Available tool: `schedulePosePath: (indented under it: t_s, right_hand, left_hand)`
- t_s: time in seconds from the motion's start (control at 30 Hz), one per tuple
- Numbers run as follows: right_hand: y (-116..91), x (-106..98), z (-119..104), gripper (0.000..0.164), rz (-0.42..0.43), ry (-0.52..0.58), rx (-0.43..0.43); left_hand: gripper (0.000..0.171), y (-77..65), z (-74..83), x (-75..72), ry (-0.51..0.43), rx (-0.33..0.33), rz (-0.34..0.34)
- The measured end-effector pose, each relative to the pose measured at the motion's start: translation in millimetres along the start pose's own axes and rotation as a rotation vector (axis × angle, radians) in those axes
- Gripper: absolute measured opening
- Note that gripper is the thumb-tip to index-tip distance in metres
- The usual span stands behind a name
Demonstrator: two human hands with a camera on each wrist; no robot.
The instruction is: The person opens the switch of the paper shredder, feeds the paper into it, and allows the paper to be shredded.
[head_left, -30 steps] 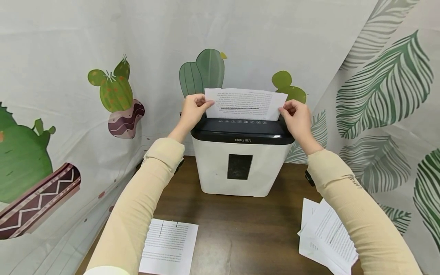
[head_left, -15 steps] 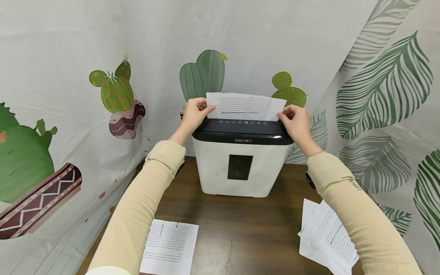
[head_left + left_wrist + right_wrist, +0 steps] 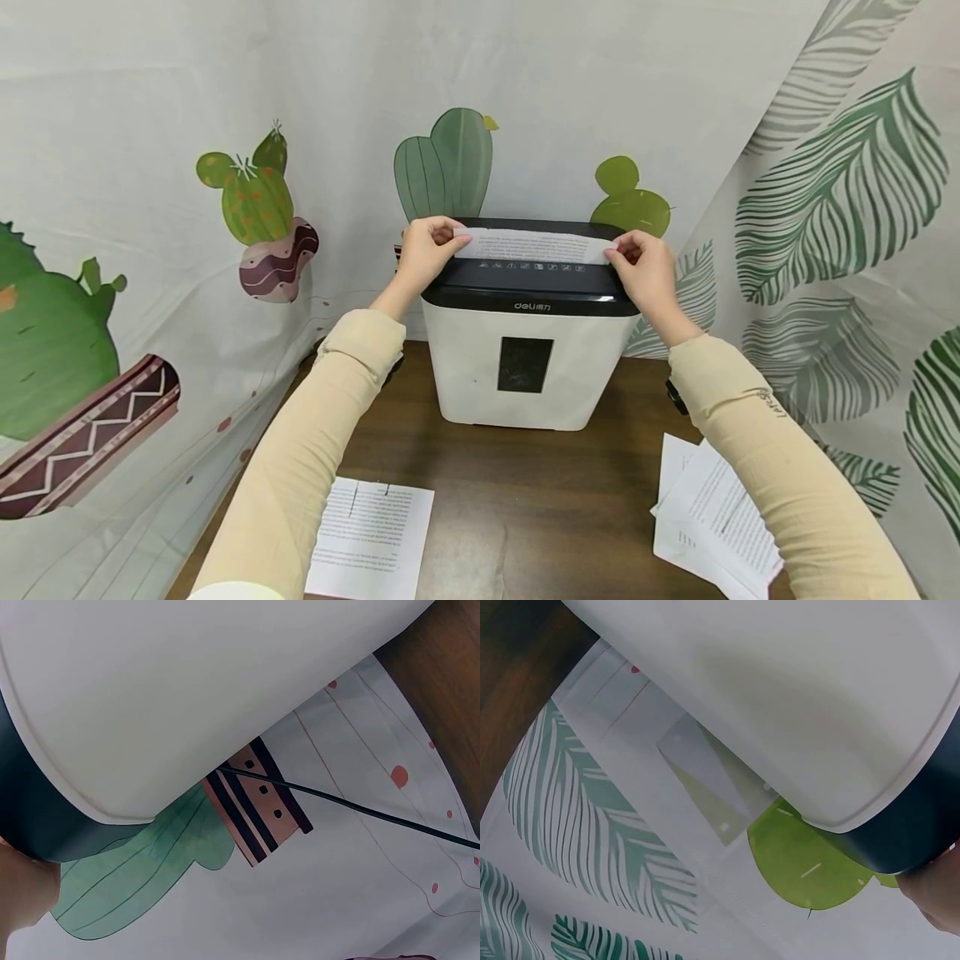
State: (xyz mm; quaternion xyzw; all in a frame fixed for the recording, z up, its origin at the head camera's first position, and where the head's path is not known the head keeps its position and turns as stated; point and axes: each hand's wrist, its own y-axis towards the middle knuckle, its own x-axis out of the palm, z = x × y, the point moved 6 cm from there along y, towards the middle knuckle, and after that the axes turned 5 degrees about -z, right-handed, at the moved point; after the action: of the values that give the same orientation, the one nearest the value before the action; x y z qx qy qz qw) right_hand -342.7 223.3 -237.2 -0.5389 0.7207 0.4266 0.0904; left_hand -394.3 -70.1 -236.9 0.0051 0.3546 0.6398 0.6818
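Head view: my L grip (image 3: 427,254) is clamped on the left edge of a printed sheet (image 3: 532,244), thumb on the near face; my R grip (image 3: 643,262) pinches the right edge, same way. Sheet's at the dark lid (image 3: 528,283) of the white shredder (image 3: 465,358), only a strip showing above, its lower part hidden, prob. down in the slot (can't see slot itself). Shredder stands upright at far center of the table (image 3: 480,500), dark window (image 3: 525,364) in front, "deli" on lid's near edge. Near left, approx. by my L sleeve (image 3: 300,450): another sheet w/ print (image 3: 375,542), flat on table. Near right, partly under my R sleeve from here: overlapping papers (image 3: 716,521). Patterned cloth (image 3: 540,100) behind everything.

L wrist view: mostly shredder's side; L grip at frame edge beside the dark lid, fingertips out of frame, so can't tell its hold from this cam. Thin black cord (image 3: 360,808) runs off past the cloth.

R wrist view: same on other side; bit of R grip by lid, tips n/a, hold not shown.

Step, my read: feeding this sheet, near the end. Next move prob. calls for keeping both edges level, then letting go before fingers get too close to the slot.
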Motion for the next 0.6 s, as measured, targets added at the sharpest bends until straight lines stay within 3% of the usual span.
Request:
schedulePosePath:
  t_s: [0.37, 0.6]
  right_hand:
    - [1.0, 1.5, 0.3, 0.014, -0.01, 0.001, 0.0]
    - [-0.8, 1.4, 1.0, 0.014, -0.006, 0.038, -0.007]
  left_hand:
    - [0.013, -0.8, 2.0, 3.0, -0.05, 0.032, -0.025]
    - [0.013, -3.4, 0.2, 0.7, -0.056, 0.04, 0.004]
